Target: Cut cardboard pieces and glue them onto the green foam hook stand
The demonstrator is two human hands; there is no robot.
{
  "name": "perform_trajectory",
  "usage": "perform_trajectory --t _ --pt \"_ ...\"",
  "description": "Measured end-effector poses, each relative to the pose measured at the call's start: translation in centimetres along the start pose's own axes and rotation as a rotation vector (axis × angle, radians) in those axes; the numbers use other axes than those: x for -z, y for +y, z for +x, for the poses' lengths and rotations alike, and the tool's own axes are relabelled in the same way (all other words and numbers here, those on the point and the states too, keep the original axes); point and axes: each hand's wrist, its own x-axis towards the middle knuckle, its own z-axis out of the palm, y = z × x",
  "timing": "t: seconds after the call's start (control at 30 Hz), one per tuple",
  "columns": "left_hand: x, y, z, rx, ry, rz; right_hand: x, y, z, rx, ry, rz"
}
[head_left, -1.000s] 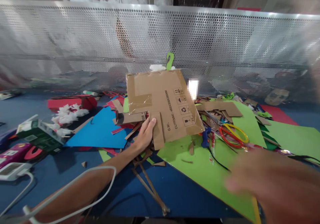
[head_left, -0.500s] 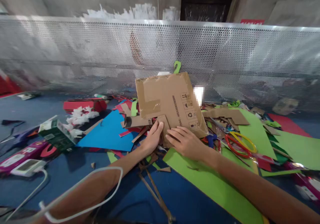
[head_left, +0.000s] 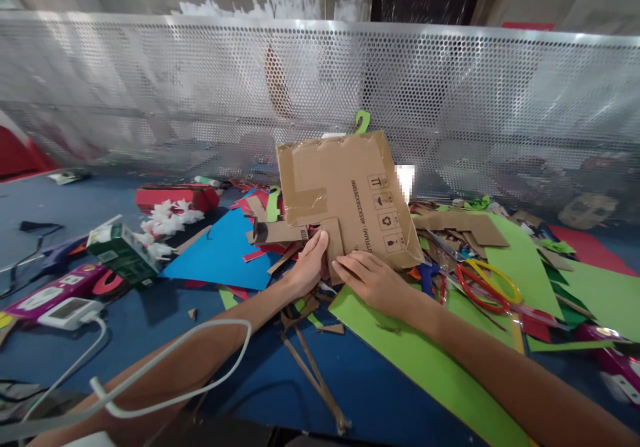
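Note:
In the middle of the head view, my left hand [head_left: 309,264] grips a small brown cardboard strip [head_left: 332,234], its thumb pressed on the face. My right hand [head_left: 373,279] has its fingers bent together against the strip's lower right edge. Right behind both hands a large cardboard piece [head_left: 345,174] with printed handling symbols and clear tape leans tilted. Another cardboard strip [head_left: 280,232] with a dark end juts out to the left. Whether the small strip is fixed to the large piece, I cannot tell.
Scissors with red and yellow handles [head_left: 487,287] lie at right among cardboard scraps and green sheets [head_left: 420,360]. To the left are a blue sheet [head_left: 220,254], a green box [head_left: 123,254] and a white-cased device [head_left: 70,312]. A perforated metal screen [head_left: 200,94] borders the table's back.
The camera view has shifted a little, so the scene sits slightly higher and further right. Both hands keep nearly the same hold on the cardboard strip.

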Motion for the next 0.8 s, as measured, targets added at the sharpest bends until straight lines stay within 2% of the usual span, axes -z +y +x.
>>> perform_trajectory --t 0.13,0.33,0.8 --pt "-0.27 0.31 -0.09 0.042 -0.013 0.003 -0.2 -0.12 -0.03 -0.022 -0.021 0.023" --pt "-0.87 0.79 -0.5 -0.036 -0.149 0.049 -0.41 -0.12 -0.23 -0.044 -0.032 0.047" --pt "-0.53 0.39 -0.42 -0.057 -0.162 0.112 -0.17 -0.17 -0.17 -0.027 -0.009 0.036"
